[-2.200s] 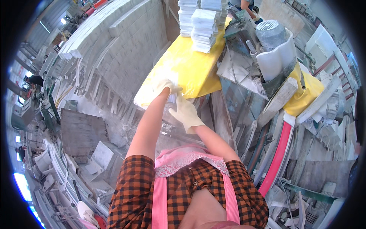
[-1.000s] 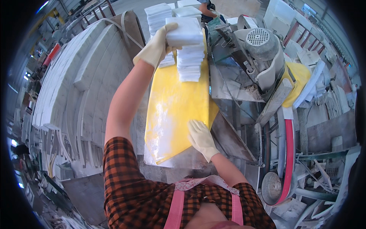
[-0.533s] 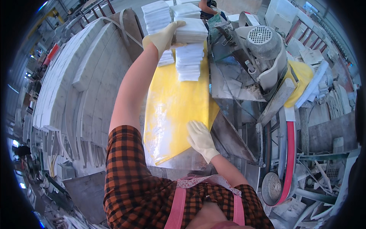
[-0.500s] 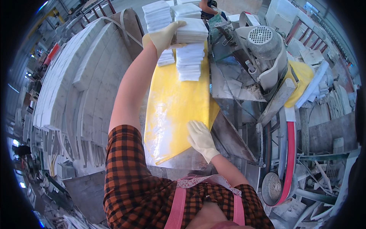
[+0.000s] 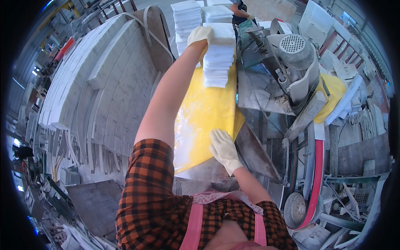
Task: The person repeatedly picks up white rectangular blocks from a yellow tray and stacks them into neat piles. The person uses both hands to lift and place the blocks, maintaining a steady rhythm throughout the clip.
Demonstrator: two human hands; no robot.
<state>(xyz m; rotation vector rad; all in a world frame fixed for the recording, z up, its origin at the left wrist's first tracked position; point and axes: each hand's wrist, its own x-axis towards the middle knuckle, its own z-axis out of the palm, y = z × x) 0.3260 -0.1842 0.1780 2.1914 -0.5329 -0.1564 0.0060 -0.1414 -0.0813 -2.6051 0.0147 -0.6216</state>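
Note:
My left hand (image 5: 201, 36), in a cream rubber glove, is at the left edge of the near stack of white stone tiles (image 5: 218, 56), by its upper tiles. It touches that edge, but the fingers are mostly hidden, so its grip is unclear. My right hand (image 5: 225, 151), gloved alike, lies flat and open on the yellow sheet (image 5: 204, 125), holding nothing. This sheet covers the work surface under the tiles. Taller tile stacks (image 5: 186, 18) rise behind and to the left of the near one.
Long white stone slabs (image 5: 104, 71) lean in rows at the left. A dusty machine with a grilled motor (image 5: 292, 45) stands at the right, near a red-edged belt (image 5: 316, 179). Another person's arm (image 5: 238, 11) shows beyond the stacks. Stone offcuts (image 5: 354, 196) lie lower right.
The view has shifted, so the scene sits farther right. The upper tiles my left hand gripped now sit squarer on the near stack; that hand has turned against their left edge. My right hand stays flat.

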